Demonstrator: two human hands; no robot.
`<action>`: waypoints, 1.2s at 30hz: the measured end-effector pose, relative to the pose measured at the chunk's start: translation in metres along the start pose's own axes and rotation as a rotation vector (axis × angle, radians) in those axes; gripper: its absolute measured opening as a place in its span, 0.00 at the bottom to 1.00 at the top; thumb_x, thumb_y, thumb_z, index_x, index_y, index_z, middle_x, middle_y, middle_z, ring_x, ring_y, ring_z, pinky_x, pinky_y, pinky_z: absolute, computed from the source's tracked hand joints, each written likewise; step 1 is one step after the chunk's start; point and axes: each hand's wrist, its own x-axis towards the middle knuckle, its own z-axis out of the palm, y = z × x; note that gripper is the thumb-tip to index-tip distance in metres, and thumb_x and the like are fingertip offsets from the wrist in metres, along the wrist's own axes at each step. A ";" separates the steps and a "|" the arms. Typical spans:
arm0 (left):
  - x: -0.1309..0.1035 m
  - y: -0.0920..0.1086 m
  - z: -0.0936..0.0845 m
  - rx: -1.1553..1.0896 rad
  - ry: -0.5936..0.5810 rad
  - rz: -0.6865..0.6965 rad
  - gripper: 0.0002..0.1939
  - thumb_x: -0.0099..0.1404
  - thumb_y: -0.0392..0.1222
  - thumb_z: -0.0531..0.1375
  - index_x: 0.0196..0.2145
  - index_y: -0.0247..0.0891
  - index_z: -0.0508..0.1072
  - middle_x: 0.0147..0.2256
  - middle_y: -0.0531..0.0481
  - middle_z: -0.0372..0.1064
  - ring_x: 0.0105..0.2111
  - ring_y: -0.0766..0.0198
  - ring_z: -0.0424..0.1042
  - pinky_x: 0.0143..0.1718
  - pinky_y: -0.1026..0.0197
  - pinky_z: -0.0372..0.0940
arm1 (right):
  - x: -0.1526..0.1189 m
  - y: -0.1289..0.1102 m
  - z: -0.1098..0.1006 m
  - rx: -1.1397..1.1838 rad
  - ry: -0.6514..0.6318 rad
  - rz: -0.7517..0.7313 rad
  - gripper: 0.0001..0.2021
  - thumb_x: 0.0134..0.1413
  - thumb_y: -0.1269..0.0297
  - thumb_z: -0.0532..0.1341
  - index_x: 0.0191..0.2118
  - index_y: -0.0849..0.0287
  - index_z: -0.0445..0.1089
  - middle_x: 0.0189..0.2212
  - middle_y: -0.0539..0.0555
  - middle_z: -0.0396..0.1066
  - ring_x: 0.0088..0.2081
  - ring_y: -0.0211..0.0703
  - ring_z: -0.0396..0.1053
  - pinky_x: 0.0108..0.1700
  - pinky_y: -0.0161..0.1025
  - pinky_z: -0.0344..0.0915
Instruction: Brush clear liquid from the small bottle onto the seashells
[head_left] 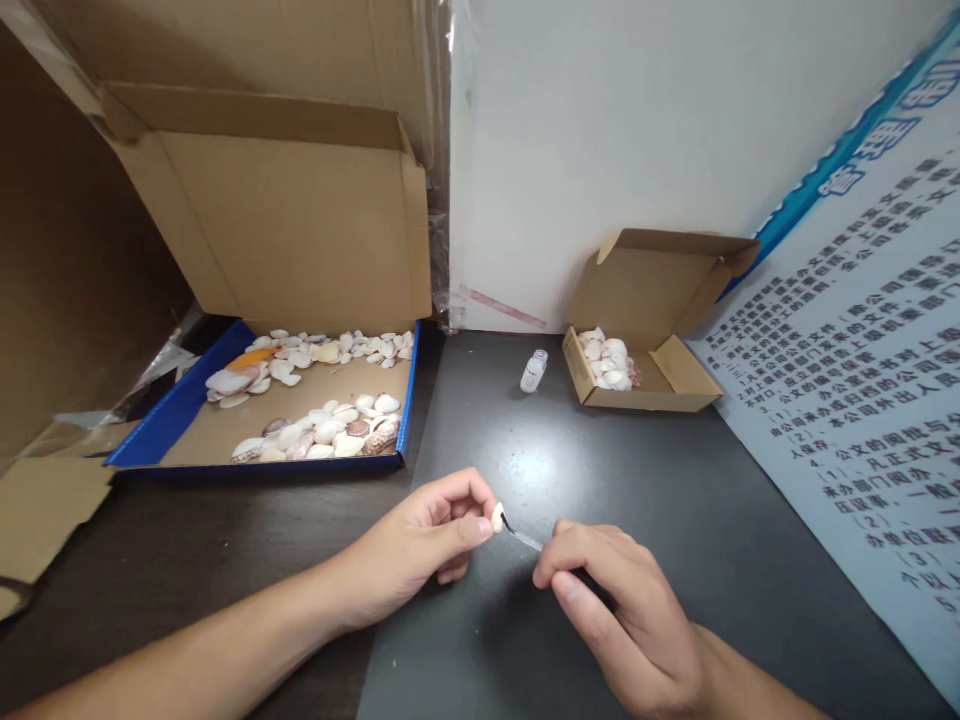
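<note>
A small pale seashell (497, 517) is pinched between the thumb and forefinger of my left hand (442, 530), just above the dark tabletop. In my right hand (619, 600) is a thin paintbrush (528, 540) with a dark tip, a silvery neck and a black handle partly hidden by the fingers. The brush's tip meets the shell's right side. Beyond both hands, a small clear bottle (534, 371) with a whitish lower part stands on the table; no cap shows on it.
On the left, a blue-edged cardboard box (262, 465) holds many shells (330, 430) in two groups, its lid raised. A smaller open box (652, 400) with white shells (609, 360) stands at the back right. A printed poster (847, 420) borders the table's right side.
</note>
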 end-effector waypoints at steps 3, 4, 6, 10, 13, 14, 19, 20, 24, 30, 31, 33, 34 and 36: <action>0.000 0.000 0.000 0.001 0.002 0.002 0.14 0.62 0.50 0.64 0.32 0.38 0.66 0.22 0.60 0.55 0.19 0.73 0.51 0.22 0.66 0.48 | 0.000 -0.001 0.000 0.014 -0.013 0.001 0.08 0.60 0.74 0.51 0.36 0.57 0.64 0.23 0.47 0.64 0.22 0.36 0.62 0.28 0.34 0.59; 0.000 0.000 0.000 0.002 0.001 0.004 0.14 0.62 0.50 0.64 0.32 0.38 0.66 0.22 0.60 0.55 0.19 0.73 0.51 0.22 0.66 0.48 | 0.000 -0.001 0.000 0.019 -0.015 0.000 0.08 0.60 0.74 0.51 0.36 0.57 0.64 0.23 0.47 0.64 0.22 0.36 0.62 0.28 0.34 0.59; 0.000 0.000 0.000 0.006 -0.001 0.008 0.14 0.62 0.50 0.64 0.32 0.38 0.67 0.22 0.60 0.55 0.19 0.73 0.51 0.22 0.66 0.48 | -0.001 -0.001 0.000 0.027 -0.011 -0.006 0.08 0.60 0.74 0.50 0.36 0.56 0.63 0.23 0.47 0.64 0.22 0.36 0.62 0.28 0.34 0.59; 0.000 0.000 0.000 0.010 0.001 -0.001 0.14 0.62 0.50 0.64 0.32 0.38 0.67 0.23 0.60 0.56 0.19 0.74 0.51 0.22 0.66 0.48 | -0.002 -0.002 0.001 0.026 0.036 0.004 0.08 0.60 0.75 0.50 0.36 0.56 0.63 0.23 0.47 0.63 0.22 0.36 0.61 0.27 0.34 0.58; 0.000 0.000 -0.001 0.011 0.006 0.001 0.13 0.62 0.49 0.64 0.32 0.38 0.67 0.23 0.60 0.56 0.20 0.74 0.51 0.22 0.66 0.49 | -0.001 -0.002 0.001 0.025 0.072 0.030 0.08 0.61 0.75 0.51 0.37 0.56 0.63 0.23 0.46 0.62 0.22 0.36 0.61 0.27 0.33 0.58; 0.000 -0.001 -0.001 0.011 0.006 0.004 0.13 0.62 0.49 0.64 0.32 0.38 0.67 0.23 0.60 0.56 0.20 0.74 0.51 0.22 0.66 0.49 | -0.001 -0.002 0.001 0.024 0.076 0.035 0.08 0.61 0.75 0.51 0.37 0.56 0.63 0.23 0.46 0.61 0.22 0.35 0.61 0.27 0.33 0.58; -0.001 -0.002 -0.002 0.019 -0.016 0.005 0.11 0.64 0.47 0.63 0.33 0.38 0.67 0.22 0.60 0.56 0.20 0.73 0.52 0.22 0.66 0.49 | 0.000 -0.002 0.001 0.017 0.045 0.023 0.08 0.60 0.75 0.51 0.37 0.56 0.63 0.23 0.46 0.62 0.23 0.35 0.61 0.28 0.33 0.58; -0.001 -0.002 -0.002 0.019 -0.020 0.005 0.11 0.64 0.47 0.63 0.33 0.38 0.67 0.22 0.60 0.56 0.20 0.73 0.52 0.22 0.66 0.49 | 0.000 -0.002 0.000 0.017 0.038 0.017 0.08 0.60 0.75 0.51 0.37 0.56 0.63 0.24 0.46 0.63 0.23 0.35 0.61 0.28 0.33 0.58; 0.000 0.000 -0.002 0.013 -0.023 0.009 0.12 0.63 0.48 0.63 0.33 0.38 0.67 0.22 0.60 0.55 0.20 0.73 0.51 0.22 0.66 0.49 | 0.001 -0.001 0.000 0.014 0.030 0.008 0.08 0.60 0.75 0.50 0.37 0.57 0.63 0.23 0.46 0.62 0.22 0.35 0.61 0.28 0.33 0.58; 0.001 -0.002 -0.001 -0.001 -0.011 0.010 0.13 0.63 0.49 0.64 0.33 0.38 0.67 0.23 0.60 0.56 0.19 0.74 0.50 0.21 0.66 0.49 | 0.000 -0.001 0.000 0.028 0.023 0.000 0.08 0.60 0.75 0.50 0.36 0.56 0.63 0.23 0.46 0.62 0.22 0.35 0.60 0.28 0.33 0.57; 0.001 -0.002 -0.001 -0.001 -0.012 0.006 0.13 0.63 0.49 0.64 0.33 0.38 0.67 0.23 0.60 0.56 0.19 0.75 0.50 0.21 0.66 0.49 | -0.001 -0.001 0.000 0.034 0.028 0.000 0.08 0.60 0.75 0.51 0.36 0.56 0.63 0.23 0.46 0.62 0.23 0.34 0.60 0.28 0.33 0.57; 0.001 -0.002 -0.002 0.000 -0.014 0.002 0.14 0.63 0.49 0.64 0.33 0.38 0.67 0.24 0.60 0.56 0.19 0.75 0.50 0.21 0.66 0.49 | -0.001 -0.001 0.000 0.040 0.054 0.013 0.08 0.60 0.75 0.51 0.36 0.56 0.63 0.24 0.46 0.62 0.23 0.34 0.61 0.28 0.33 0.57; 0.001 -0.001 -0.002 0.003 -0.010 0.003 0.14 0.63 0.49 0.64 0.33 0.38 0.67 0.24 0.60 0.56 0.19 0.75 0.50 0.22 0.66 0.49 | -0.002 -0.001 0.001 0.039 0.072 0.023 0.08 0.60 0.75 0.51 0.37 0.56 0.63 0.24 0.45 0.61 0.23 0.34 0.60 0.28 0.32 0.57; 0.000 -0.001 -0.001 0.008 -0.007 0.002 0.14 0.63 0.49 0.64 0.33 0.38 0.67 0.25 0.60 0.57 0.19 0.75 0.51 0.22 0.66 0.49 | -0.002 -0.001 0.001 0.029 0.094 0.043 0.08 0.61 0.75 0.51 0.37 0.56 0.63 0.23 0.45 0.60 0.23 0.34 0.60 0.28 0.32 0.56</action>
